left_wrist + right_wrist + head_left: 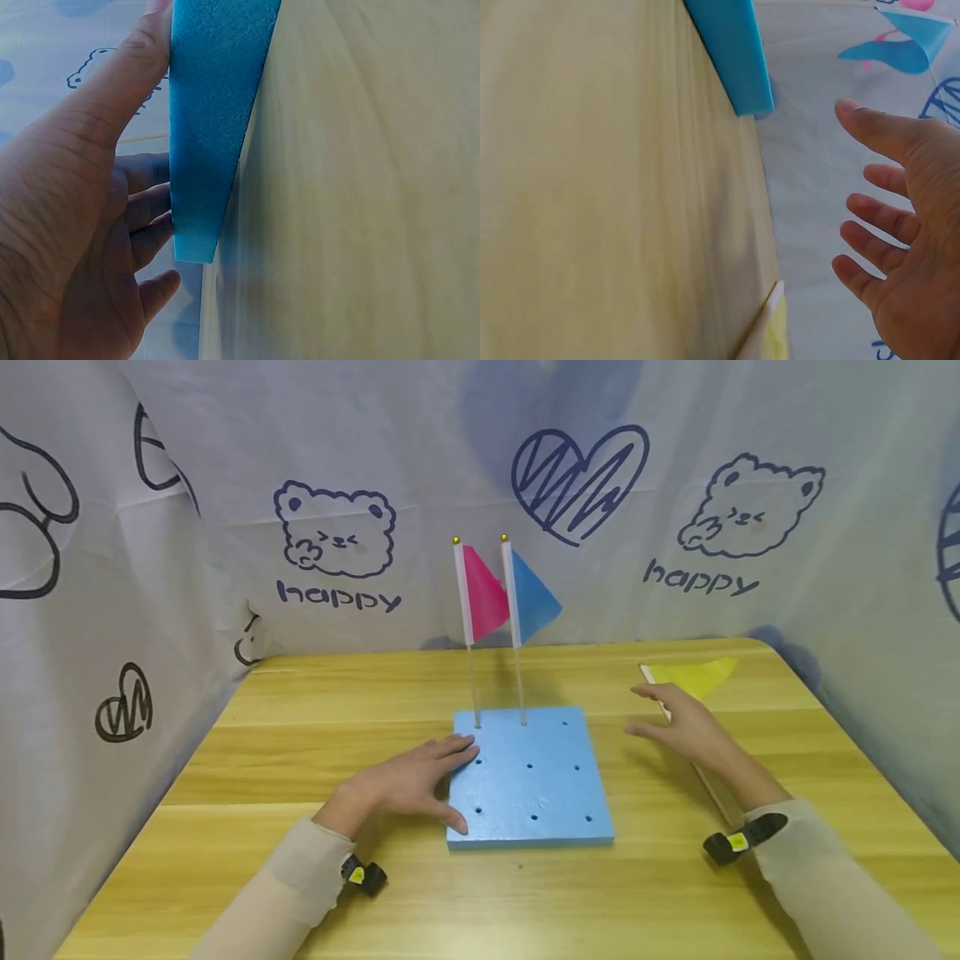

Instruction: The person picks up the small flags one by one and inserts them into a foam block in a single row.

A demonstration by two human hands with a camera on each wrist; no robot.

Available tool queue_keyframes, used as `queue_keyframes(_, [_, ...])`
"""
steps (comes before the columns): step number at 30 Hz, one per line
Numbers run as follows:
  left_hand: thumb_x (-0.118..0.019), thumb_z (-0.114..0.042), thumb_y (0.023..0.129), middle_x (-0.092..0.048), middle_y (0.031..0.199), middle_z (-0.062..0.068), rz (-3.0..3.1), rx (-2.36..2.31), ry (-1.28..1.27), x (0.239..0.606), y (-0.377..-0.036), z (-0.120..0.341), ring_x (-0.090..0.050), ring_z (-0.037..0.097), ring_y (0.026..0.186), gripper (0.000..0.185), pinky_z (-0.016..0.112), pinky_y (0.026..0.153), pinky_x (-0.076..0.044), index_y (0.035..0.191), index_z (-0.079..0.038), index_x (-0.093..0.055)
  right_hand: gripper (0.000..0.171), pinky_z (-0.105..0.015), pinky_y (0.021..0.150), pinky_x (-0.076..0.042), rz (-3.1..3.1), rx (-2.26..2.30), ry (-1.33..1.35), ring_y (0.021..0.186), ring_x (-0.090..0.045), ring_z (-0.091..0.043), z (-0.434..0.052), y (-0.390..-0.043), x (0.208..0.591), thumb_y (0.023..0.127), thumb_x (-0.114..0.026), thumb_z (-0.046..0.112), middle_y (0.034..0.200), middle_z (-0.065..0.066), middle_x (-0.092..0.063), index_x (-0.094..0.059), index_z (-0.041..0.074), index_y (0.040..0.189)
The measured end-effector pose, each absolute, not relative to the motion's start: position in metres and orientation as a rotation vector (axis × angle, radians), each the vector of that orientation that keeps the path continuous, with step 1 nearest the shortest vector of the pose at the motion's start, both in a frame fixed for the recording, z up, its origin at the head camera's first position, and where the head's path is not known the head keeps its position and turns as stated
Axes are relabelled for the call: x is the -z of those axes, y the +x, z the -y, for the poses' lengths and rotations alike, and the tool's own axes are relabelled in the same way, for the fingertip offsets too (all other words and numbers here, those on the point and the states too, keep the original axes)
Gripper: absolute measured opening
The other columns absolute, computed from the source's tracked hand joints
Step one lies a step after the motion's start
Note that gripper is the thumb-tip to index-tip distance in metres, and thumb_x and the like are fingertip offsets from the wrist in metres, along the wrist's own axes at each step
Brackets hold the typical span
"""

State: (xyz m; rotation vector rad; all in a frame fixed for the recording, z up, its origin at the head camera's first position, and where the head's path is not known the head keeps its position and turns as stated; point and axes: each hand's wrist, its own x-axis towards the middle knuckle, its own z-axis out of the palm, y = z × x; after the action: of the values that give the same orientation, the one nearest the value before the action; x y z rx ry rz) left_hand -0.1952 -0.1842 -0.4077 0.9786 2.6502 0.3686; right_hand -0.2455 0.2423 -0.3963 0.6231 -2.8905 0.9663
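A light blue foam board [555, 789] with several small holes lies flat on the table. Along its far edge a pink flag [483, 597] and a blue flag [532, 597] stand upright on thin clear sticks in two holes. My left hand [408, 781] rests on the board's left side, fingers and thumb spread on top; its edge [214, 135] shows in the left wrist view. To the right, a yellow flag [697, 677] lies on the table. My right hand [693, 731] is over its stick, fingers apart, holding nothing; part of the stick is hidden beneath the hand.
The wooden table [315, 693] has rounded far corners. A white cloth [435, 468] printed with bears and hearts hangs behind it and at both sides. Black cameras are strapped to both wrists over pale sleeves.
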Motion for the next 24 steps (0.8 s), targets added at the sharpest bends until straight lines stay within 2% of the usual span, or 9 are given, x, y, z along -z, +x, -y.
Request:
queue_keyframes(12, [-0.058, -0.084, 0.068, -0.007, 0.164, -0.004, -2.65, -0.346, 0.954, 0.41, -0.197, 0.184, -0.009, 0.019, 0.148, 0.117, 0.042, 0.118, -0.014, 0.158, -0.024, -0.016, 0.076, -0.064, 0.096, -0.039, 2.997, -0.992, 0.562, 0.123, -0.044, -0.047, -0.273, -0.236, 0.407, 0.09, -0.071, 0.039, 0.139, -0.026, -0.042, -0.039, 0.0, 0.147])
queue_keyframes(19, [-0.058, -0.084, 0.068, -0.008, 0.164, -0.003, -2.653, -0.349, 0.949, 0.409, -0.197, 0.183, -0.01, 0.019, 0.148, 0.117, 0.043, 0.118, -0.015, 0.158, -0.025, -0.016, 0.076, -0.064, 0.093, -0.041, 3.021, -0.983, 0.591, 0.118, -0.048, -0.05, -0.289, -0.237, 0.412, 0.089, -0.073, 0.037, 0.131, -0.03, -0.047, -0.04, -0.004, 0.145])
queue_keyframes(24, [-0.058, -0.084, 0.068, -0.009, 0.164, -0.003, -2.653, -0.348, 0.95, 0.409, -0.196, 0.182, -0.01, 0.019, 0.148, 0.116, 0.043, 0.118, -0.016, 0.158, -0.024, -0.017, 0.075, -0.063, 0.092, -0.044, 3.04, -1.008, 0.6, 0.114, -0.051, -0.051, -0.297, -0.237, 0.412, 0.089, -0.073, 0.034, 0.132, -0.033, -0.048, -0.041, -0.008, 0.142])
